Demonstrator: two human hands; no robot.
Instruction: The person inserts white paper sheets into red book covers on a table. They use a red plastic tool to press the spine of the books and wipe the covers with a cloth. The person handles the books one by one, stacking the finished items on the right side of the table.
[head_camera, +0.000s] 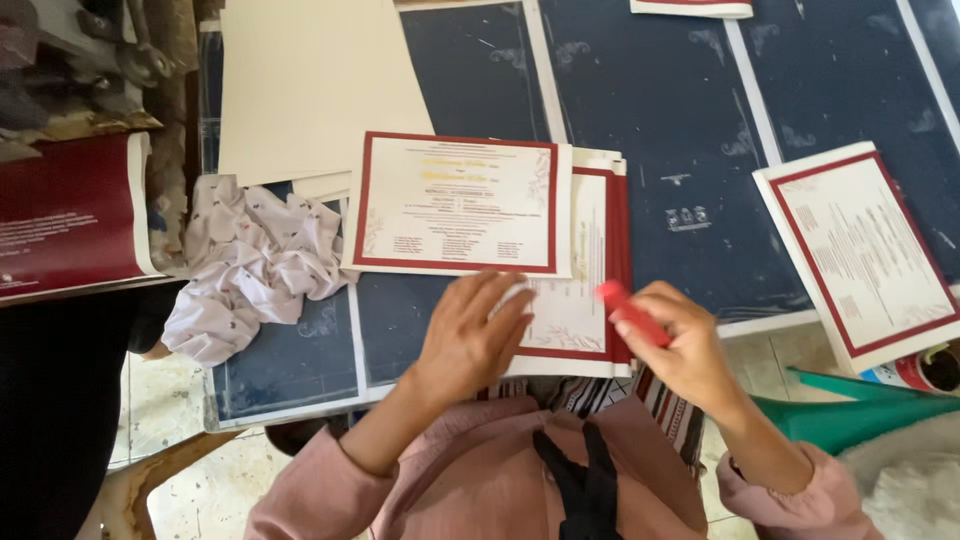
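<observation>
My left hand (474, 330) lies flat, fingers apart, pressing on a cream card with a dark red border (572, 322) that lies on a dark blue sheet (680, 150). My right hand (680, 345) grips a small red stick-shaped tube (630, 313), its tip at the card's right edge. A second red-bordered card (460, 203) rests just above, overlapping the stack beneath it. Both sleeves are pink.
A crumpled white patterned cloth (250, 265) sits at the left. Blank cream sheets (310, 85) lie top left. Another bordered card (865, 255) rests at the right, and a dark red printed stack (65, 215) at far left. A green object (860, 415) pokes in lower right.
</observation>
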